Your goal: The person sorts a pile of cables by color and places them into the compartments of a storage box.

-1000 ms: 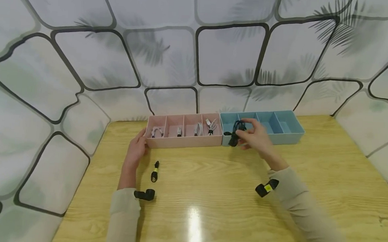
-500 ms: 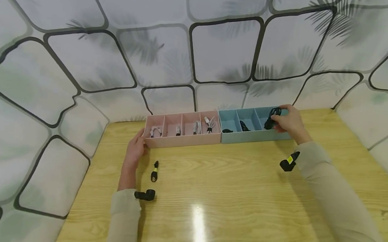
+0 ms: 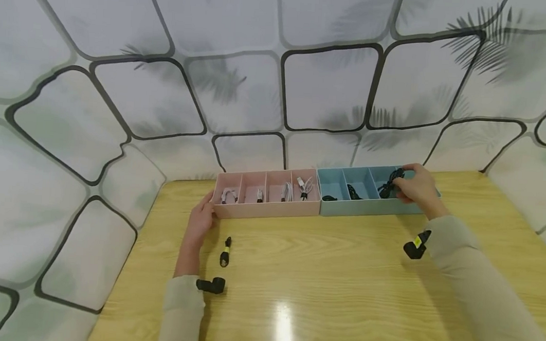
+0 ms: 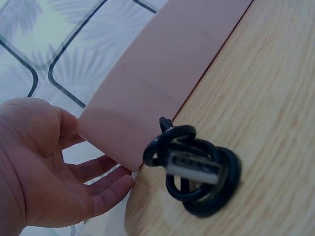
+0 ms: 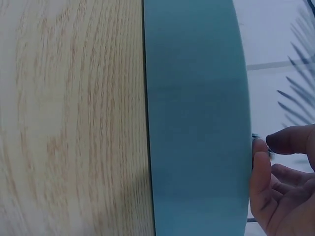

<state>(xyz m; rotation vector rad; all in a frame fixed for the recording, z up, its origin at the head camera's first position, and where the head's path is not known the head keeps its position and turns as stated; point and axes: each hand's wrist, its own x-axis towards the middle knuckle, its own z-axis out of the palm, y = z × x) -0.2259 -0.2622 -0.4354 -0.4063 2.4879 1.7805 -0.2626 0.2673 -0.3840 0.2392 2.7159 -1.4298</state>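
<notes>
In the head view, my right hand (image 3: 418, 187) pinches a bundled black cable (image 3: 387, 189) low in the third compartment of the light blue divided box (image 3: 368, 208). The right wrist view shows the box's outer wall (image 5: 199, 118), with the thumb and fingers at its upper edge and the cable mostly hidden behind it. My left hand (image 3: 199, 222) touches the left end of the pink divided box (image 3: 271, 210), fingers fairly straight against its corner. A coiled black USB cable (image 4: 224, 194) lies on the table near that hand.
Bundled white cables (image 3: 287, 193) lie in the pink box's compartments. Black cables (image 3: 352, 192) occupy the first two blue compartments. Both boxes stand end to end at the back of the wooden table (image 3: 313, 281), before a patterned cloth wall (image 3: 328, 91).
My right hand has carried the black cable rightward from over the first blue compartments to the third and lowered it in. My left hand has stayed at the pink box's end.
</notes>
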